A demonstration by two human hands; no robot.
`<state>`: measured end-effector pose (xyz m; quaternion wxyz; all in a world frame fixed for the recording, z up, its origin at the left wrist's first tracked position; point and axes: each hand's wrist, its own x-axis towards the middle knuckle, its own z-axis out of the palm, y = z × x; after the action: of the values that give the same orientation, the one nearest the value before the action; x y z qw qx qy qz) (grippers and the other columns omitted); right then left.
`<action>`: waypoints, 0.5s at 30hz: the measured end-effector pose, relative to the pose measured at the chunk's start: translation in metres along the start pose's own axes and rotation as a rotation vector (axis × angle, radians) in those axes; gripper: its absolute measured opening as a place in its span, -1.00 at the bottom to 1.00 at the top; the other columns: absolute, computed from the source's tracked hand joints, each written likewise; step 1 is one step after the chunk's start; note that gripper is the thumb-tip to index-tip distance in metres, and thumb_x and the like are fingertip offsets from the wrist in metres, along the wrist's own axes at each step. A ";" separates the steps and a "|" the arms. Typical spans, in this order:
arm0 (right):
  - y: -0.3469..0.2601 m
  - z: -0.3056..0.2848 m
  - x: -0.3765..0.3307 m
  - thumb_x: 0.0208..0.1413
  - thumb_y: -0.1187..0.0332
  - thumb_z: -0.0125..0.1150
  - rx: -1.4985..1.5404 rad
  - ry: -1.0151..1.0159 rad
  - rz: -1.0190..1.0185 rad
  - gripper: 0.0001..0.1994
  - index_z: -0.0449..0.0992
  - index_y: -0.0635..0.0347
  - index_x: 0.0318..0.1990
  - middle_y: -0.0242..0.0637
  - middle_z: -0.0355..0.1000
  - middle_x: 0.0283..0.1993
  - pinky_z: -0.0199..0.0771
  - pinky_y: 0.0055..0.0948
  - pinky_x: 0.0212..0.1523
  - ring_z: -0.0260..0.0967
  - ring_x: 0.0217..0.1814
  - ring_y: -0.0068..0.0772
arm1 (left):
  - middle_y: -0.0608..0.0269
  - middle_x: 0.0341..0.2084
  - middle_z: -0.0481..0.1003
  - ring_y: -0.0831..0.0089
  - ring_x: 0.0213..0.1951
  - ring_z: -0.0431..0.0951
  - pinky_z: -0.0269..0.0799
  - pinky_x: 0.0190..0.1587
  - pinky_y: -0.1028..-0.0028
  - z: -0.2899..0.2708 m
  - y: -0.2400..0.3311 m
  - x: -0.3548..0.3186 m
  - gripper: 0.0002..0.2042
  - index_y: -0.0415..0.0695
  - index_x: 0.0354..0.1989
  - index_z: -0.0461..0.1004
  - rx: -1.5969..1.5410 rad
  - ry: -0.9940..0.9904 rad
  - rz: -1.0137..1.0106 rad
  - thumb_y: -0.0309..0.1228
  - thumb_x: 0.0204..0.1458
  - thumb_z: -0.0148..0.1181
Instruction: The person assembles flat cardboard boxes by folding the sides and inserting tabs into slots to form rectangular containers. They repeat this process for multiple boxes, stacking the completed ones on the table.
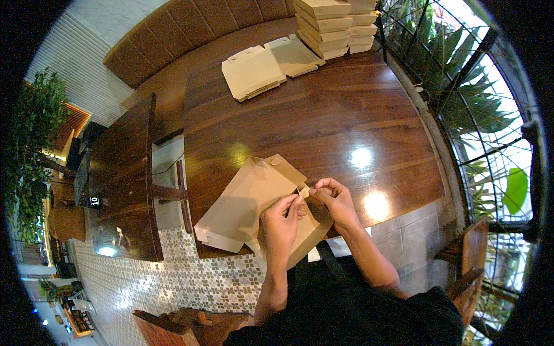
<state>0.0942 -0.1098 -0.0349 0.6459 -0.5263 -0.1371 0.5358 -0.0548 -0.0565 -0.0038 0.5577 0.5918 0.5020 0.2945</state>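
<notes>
A partly folded brown cardboard box lies at the table's near edge, its lid panel spread out to the left and its far wall standing up. Over its right-hand corner, my left hand is closed, thumb and fingers pinched on a corner flap. My right hand grips a small tab of the same corner from the other side, fingertips bent round it. The two hands are close together, with a pale flap between them. My fingers partly hide the fold itself.
Flat unfolded cardboard blanks lie at the table's far side, beside tall stacks of folded boxes. A brown padded bench runs behind. Another wooden table stands left, a wooden chair right. The wooden table reflects lamps.
</notes>
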 end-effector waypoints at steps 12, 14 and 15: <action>-0.005 0.004 -0.006 0.21 0.48 0.41 -0.278 -0.020 -0.138 -0.84 0.60 0.24 -0.09 -0.33 0.66 -0.22 0.53 -0.56 -0.15 0.54 -0.22 -0.63 | 0.04 -0.28 0.69 0.42 -0.38 0.72 0.65 -0.34 0.49 -0.004 -0.003 0.004 -0.76 -0.37 -0.02 0.59 0.034 -0.021 0.004 -0.43 0.29 0.31; -0.008 0.004 -0.007 0.19 0.47 0.42 -0.276 -0.068 -0.136 -0.77 0.66 0.25 -0.01 -0.31 0.67 -0.22 0.55 -0.54 -0.15 0.54 -0.23 -0.61 | 0.03 -0.25 0.69 0.41 -0.35 0.72 0.65 -0.31 0.47 -0.004 0.001 0.002 -0.74 -0.37 0.02 0.58 0.046 -0.021 0.014 -0.42 0.30 0.30; -0.009 0.004 -0.007 0.19 0.47 0.42 -0.320 -0.059 -0.122 -0.75 0.67 0.24 0.01 -0.31 0.68 -0.20 0.55 -0.53 -0.14 0.54 -0.21 -0.61 | 0.02 -0.23 0.69 0.40 -0.33 0.72 0.66 -0.28 0.45 -0.003 0.003 0.000 -0.72 -0.38 0.06 0.57 0.047 -0.022 0.025 -0.41 0.31 0.29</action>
<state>0.0930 -0.1122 -0.0234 0.5809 -0.5971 -0.2712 0.4822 -0.0566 -0.0550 -0.0008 0.5454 0.6141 0.4951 0.2835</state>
